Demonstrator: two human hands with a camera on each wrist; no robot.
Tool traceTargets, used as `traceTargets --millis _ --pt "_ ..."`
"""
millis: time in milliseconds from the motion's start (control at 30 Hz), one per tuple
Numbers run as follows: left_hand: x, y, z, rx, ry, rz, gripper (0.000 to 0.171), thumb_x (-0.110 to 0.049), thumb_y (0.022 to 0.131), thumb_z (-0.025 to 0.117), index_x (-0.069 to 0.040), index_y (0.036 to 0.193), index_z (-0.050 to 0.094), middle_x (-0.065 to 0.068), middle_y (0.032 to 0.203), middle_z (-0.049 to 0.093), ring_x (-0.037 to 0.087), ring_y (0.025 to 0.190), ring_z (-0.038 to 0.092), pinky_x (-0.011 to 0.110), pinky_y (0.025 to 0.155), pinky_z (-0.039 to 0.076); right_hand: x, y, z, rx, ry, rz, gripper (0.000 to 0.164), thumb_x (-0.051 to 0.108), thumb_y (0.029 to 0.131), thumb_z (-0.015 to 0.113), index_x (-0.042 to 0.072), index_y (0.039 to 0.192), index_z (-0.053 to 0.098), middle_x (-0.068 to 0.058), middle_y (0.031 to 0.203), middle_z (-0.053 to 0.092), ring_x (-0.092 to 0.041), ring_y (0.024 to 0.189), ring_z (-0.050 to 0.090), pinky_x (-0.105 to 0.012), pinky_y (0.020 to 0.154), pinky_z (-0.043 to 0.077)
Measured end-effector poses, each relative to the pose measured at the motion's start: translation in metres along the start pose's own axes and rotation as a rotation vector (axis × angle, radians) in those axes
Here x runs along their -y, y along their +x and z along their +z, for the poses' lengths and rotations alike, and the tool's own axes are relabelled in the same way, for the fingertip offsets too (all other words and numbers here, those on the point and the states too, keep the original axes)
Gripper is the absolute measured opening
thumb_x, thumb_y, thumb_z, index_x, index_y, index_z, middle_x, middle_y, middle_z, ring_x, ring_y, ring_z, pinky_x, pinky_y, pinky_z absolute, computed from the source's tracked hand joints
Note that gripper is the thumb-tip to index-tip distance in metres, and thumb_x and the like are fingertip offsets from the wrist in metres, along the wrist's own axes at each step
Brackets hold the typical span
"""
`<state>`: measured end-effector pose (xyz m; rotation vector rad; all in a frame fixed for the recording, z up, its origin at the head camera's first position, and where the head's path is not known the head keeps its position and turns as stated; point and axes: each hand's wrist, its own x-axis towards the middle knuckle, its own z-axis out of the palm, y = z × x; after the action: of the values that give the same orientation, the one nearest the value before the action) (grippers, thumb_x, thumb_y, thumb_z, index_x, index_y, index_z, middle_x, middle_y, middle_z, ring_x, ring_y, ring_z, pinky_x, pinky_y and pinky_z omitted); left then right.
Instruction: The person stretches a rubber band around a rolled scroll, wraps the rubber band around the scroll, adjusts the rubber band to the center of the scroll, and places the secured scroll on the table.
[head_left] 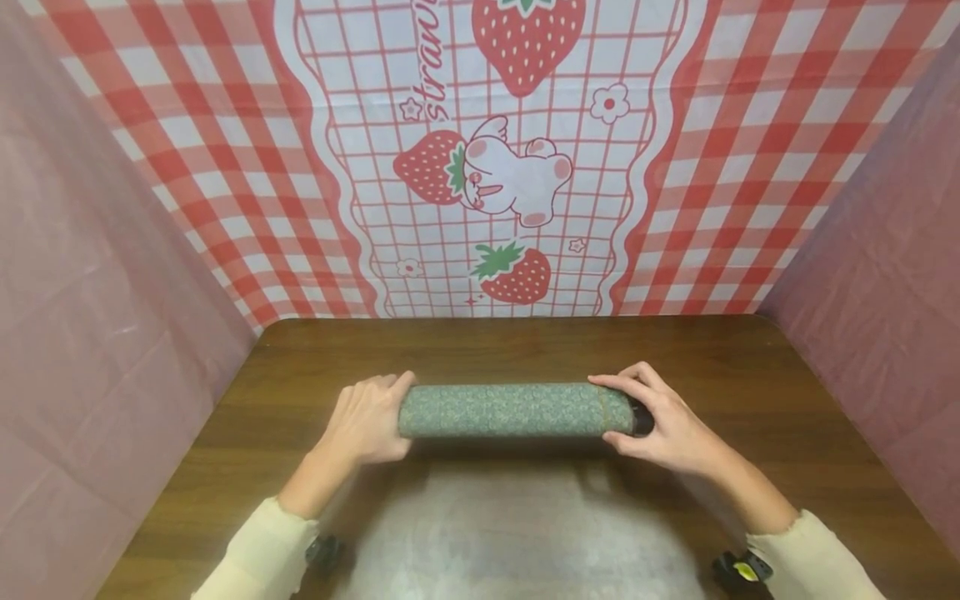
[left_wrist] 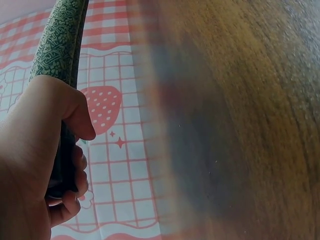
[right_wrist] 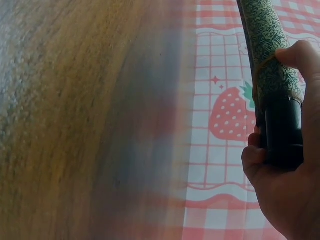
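A green roll (head_left: 517, 410) with a fine leafy pattern and black ends is held level above the brown table (head_left: 517, 350). My left hand (head_left: 372, 419) grips its left end; in the left wrist view a black end piece (left_wrist: 64, 165) shows inside the curled fingers. At the opposite end, my right hand (head_left: 660, 421) holds the roll between the thumb below and fingers above. The right wrist view shows a thick black cylindrical end (right_wrist: 283, 130) in that palm and a thin tan cord (right_wrist: 265, 64) round the green part, with a fingertip on the cord.
A red and white checked cloth (head_left: 247, 167) with strawberries hangs behind the table. Pink curtains (head_left: 97, 350) close off both sides. Dark wrist straps (head_left: 742, 571) sit at the sleeves. Light glares off the near part of the table.
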<state>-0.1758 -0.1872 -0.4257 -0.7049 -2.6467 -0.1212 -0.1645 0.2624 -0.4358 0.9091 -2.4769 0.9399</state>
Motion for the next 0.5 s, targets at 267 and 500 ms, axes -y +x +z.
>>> traceTargets --millis 267,500 --pt "-0.0006 0.0009 0.0008 -0.011 -0.006 -0.004 0.060 -0.028 0.061 0.091 -0.017 0.114 0.065 0.003 0.084 0.071 0.025 0.067 0.068 0.038 0.051 0.051 -0.0011 0.0026 -0.0071 0.032 -0.003 -0.007 0.081 0.013 0.072 0.095 0.010 0.147 0.064 -0.004 0.129 0.065 0.001 0.115 0.054 -0.017 0.097 0.046" --pt "-0.0007 -0.0008 0.0013 -0.004 -0.005 0.008 0.059 -0.028 0.061 0.090 -0.016 0.114 0.065 0.003 0.084 0.071 0.025 0.066 0.067 0.038 0.050 0.051 0.0000 -0.0020 -0.0012 0.058 -0.002 0.031 0.077 0.014 0.076 0.095 0.019 0.149 0.069 0.004 0.123 0.060 0.001 0.109 0.055 -0.027 0.088 0.053"
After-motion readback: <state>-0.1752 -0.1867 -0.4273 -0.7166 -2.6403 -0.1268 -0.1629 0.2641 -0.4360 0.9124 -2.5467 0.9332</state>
